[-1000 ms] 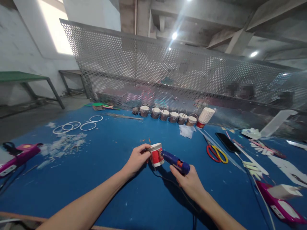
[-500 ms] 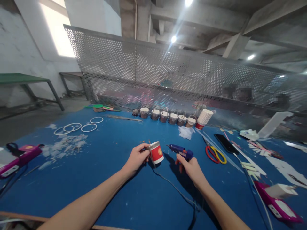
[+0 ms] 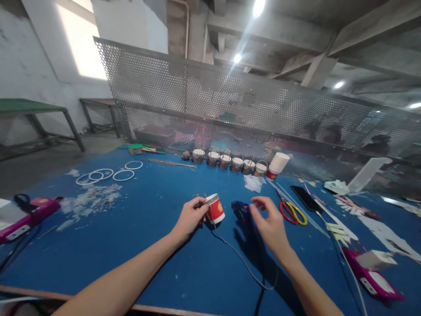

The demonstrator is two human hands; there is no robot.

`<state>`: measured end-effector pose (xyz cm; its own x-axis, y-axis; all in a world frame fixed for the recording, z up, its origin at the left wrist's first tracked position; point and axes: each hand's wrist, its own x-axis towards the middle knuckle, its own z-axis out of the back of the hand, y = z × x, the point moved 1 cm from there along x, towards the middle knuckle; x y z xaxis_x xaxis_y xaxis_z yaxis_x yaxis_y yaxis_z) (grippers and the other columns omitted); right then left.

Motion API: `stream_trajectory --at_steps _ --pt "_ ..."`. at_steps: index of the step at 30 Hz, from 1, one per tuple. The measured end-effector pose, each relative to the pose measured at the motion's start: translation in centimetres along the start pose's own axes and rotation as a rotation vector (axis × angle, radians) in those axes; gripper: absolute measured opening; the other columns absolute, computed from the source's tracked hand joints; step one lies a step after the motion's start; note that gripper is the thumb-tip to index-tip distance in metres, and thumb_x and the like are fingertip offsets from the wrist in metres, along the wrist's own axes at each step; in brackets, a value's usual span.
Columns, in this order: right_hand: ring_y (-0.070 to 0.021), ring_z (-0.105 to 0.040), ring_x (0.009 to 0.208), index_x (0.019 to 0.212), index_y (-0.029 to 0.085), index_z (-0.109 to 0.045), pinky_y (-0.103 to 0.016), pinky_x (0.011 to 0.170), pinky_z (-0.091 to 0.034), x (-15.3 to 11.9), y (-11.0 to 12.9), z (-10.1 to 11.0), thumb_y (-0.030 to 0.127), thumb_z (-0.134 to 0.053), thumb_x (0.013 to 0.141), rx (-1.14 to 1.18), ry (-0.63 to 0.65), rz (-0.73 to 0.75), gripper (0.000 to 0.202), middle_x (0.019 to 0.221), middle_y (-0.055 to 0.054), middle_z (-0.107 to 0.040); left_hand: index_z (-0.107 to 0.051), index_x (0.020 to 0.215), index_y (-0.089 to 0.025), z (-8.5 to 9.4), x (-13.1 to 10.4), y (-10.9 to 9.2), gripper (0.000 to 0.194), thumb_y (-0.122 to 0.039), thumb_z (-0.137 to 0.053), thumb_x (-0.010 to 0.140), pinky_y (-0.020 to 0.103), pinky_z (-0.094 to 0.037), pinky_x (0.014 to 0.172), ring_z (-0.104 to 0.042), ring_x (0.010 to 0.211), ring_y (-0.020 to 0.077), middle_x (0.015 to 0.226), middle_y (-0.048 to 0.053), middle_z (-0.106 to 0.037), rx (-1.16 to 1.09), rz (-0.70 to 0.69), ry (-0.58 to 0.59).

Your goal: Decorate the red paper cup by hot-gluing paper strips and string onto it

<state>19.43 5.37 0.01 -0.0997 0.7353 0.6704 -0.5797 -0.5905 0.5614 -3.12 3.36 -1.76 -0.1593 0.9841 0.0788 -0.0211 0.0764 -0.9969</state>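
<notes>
My left hand [image 3: 190, 217] grips a small red and white paper cup [image 3: 216, 210] by its left side, the cup tilted with its mouth up. Grey cord [image 3: 237, 252] runs from the cup's lower left and loops over the table; a grey band lines the rim. Just right of the cup is a dark blue glue gun [image 3: 241, 209], its lower part in shadow. Close beside it my right hand [image 3: 271, 224] has its thumb and forefinger apart, at the gun's back end; its other fingers are partly hidden.
Several grey-wrapped cups [image 3: 225, 161] line the back of the blue table, beside a stack of paper cups [image 3: 279, 163]. Scissors [image 3: 292, 213], a phone [image 3: 307, 198] and a purple power strip [image 3: 371, 276] are at right. White rings [image 3: 123, 175] and scraps [image 3: 95, 199] lie left.
My right hand has shifted right and up, and its fingers have spread from the glue gun's handle. The gun has turned and sits slightly further left. My left hand keeps the cup nearly still.
</notes>
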Motion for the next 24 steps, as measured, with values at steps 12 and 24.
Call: stream_trajectory --at_steps 12,24 --pt "-0.0193 -0.056 0.070 0.074 0.019 -0.061 -0.033 0.068 -0.033 -1.1 4.4 -6.5 0.024 -0.054 0.089 -0.351 0.180 0.363 0.017 0.072 -0.003 -0.064 -0.060 0.066 -0.018 0.0 -0.3 0.5 0.017 -0.034 -0.057 0.070 0.023 -0.038 0.050 -0.048 0.048 0.0117 0.050 -0.005 -0.054 0.181 -0.103 0.005" --pt "-0.0146 -0.060 0.064 0.064 0.020 -0.056 -0.030 0.067 -0.033 -1.2 3.5 -6.1 0.016 -0.054 0.081 -0.164 0.148 0.128 0.017 0.064 0.002 -0.064 -0.068 0.070 -0.018 -0.2 -0.6 -0.3 0.018 -0.030 -0.055 0.068 0.024 -0.041 0.060 -0.050 0.060 0.0134 0.064 -0.001 -0.063 0.293 -0.201 0.085"
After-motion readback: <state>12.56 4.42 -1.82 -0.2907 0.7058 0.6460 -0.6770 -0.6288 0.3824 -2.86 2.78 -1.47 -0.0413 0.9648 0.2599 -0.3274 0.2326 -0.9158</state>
